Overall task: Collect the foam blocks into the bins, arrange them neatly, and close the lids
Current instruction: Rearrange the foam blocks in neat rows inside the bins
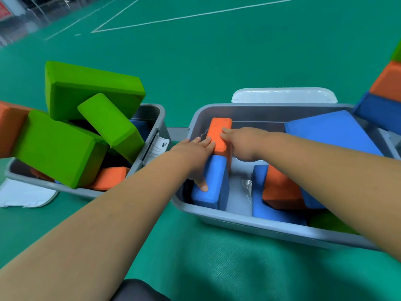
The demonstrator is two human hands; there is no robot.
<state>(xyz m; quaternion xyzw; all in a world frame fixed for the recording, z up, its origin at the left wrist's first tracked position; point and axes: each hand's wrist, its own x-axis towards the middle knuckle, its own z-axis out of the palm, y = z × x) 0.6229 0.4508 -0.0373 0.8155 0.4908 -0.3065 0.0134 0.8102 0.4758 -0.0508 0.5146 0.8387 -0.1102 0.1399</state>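
1. Orange block [218, 127] stands on edge at the left end of the grey bin [249, 221], with a blue block [213, 192] nearer the bin's front wall.
2. Left hand [195, 155] presses flat fingers against the orange block, thumb on the blue block. Right hand [243, 144] touches the opposite side, its fingers hidden, so its grip cannot be told.
3. Arranging is likely in hand; the next move calls for seating both blocks flush against the bin's left wall.

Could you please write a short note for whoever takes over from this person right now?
Left hand: fingers flat on the upright orange block, thumb on the blue block in front of it, by the right bin's left wall.
Right hand: touches that orange block's other side; grip unclear.
Left bin: green blocks heaped above its rim.
Done: many blocks binned.
Left: collect the block stack at the right edge, tidy both bins, fit the far lid and near lid.
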